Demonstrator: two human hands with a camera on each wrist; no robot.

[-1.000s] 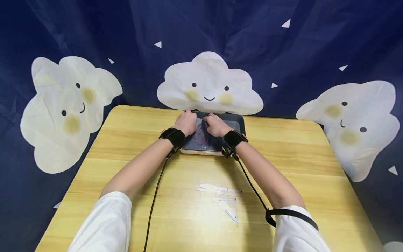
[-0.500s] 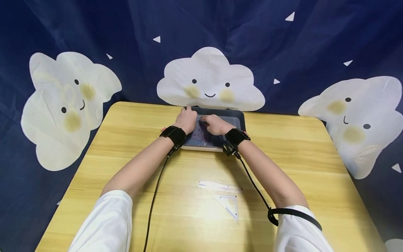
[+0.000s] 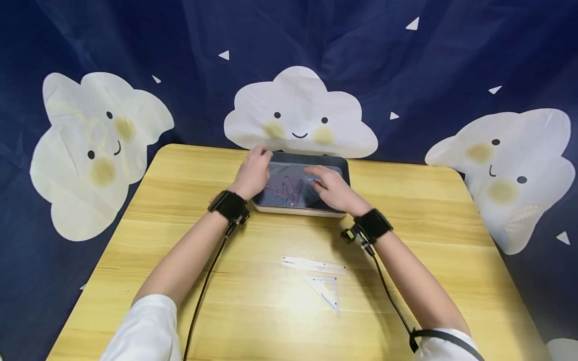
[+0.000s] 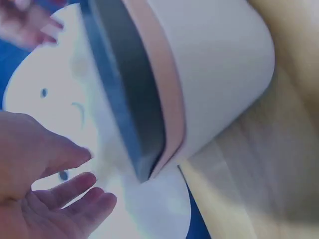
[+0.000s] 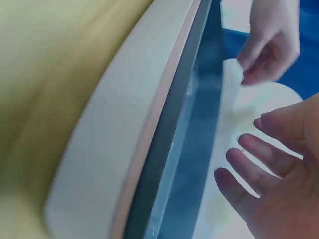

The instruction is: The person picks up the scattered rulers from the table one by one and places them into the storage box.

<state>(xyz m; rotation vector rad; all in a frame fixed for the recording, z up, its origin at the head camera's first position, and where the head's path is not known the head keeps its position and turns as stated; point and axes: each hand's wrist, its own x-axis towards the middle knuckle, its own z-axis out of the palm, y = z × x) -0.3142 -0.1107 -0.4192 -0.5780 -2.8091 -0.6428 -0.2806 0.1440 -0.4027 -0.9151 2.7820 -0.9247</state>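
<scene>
A storage box [image 3: 311, 212] with a white body, a pink band and a dark grey top stands near the far edge of the table. Thin dark reddish things [image 3: 289, 189] show within its top. My left hand [image 3: 253, 174] is over the box's left end, fingers loosely bent and holding nothing. Above the right part of the box, my right hand [image 3: 336, 190] has its fingers spread and grips nothing. In the right wrist view those fingers [image 5: 264, 172] are apart from the box's dark rim [image 5: 164, 149]. The left wrist view shows a gap between my left hand [image 4: 55, 184] and the box.
On the wooden table [image 3: 217, 311], a clear ruler [image 3: 313, 264] lies in front of the box, with a clear set square [image 3: 333, 301] just nearer to me. Black cables [image 3: 205, 288] run from both wrists. A dark blue curtain with white clouds [image 3: 300, 110] hangs behind the table.
Both hands were close together over the box, fingers bent. They have drawn apart, the left one leftward, the right one rightward with fingers opened. The box top's contents show more fully.
</scene>
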